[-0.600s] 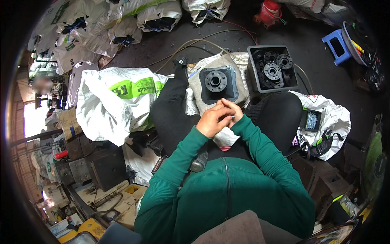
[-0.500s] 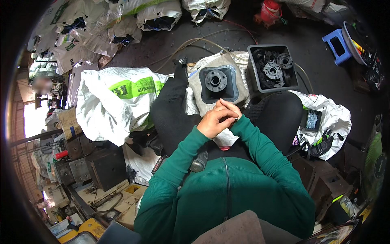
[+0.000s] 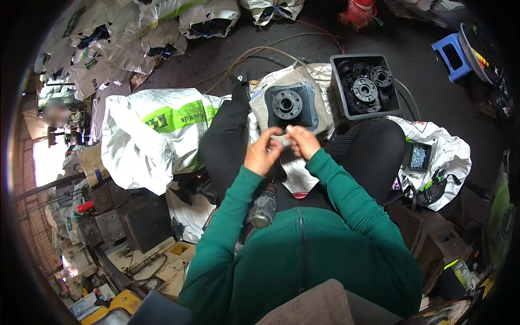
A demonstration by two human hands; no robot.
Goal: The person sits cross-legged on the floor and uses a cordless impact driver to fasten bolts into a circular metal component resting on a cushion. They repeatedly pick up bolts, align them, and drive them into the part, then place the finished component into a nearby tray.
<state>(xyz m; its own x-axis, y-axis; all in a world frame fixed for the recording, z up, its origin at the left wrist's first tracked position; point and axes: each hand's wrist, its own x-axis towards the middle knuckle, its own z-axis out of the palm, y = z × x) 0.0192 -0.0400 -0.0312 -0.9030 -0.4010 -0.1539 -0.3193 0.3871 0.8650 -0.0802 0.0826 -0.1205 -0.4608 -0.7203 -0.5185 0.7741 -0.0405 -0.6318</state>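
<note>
My left hand [image 3: 263, 151] is raised over my lap, its fingers curled inward; whatever lies inside them is hidden. Close beside it, apart from it, my right hand [image 3: 304, 142] has its fingertips pinched together, and anything between them is too small to make out. Just beyond both hands, a round dark metal flange [image 3: 287, 104] with a central bore and a ring of holes sits in a grey square holder [image 3: 307, 116]. A beige cloth [image 3: 324, 116] lies around that holder. Against my lap, nearer my left forearm, rests a dark power drill [image 3: 264, 208].
A grey bin [image 3: 353, 116] of similar flanges stands at the right. Beyond my right knee, a small black tray [image 3: 420, 157] of screws sits on a white sack [image 3: 452, 149]. Another white sack [image 3: 132, 138] lies left. A hose [image 3: 238, 64] crosses the floor near a blue stool [image 3: 452, 57].
My hands were together and have separated. The left has moved slightly left and the right forward, nearer the holder. More of the drill shows.
</note>
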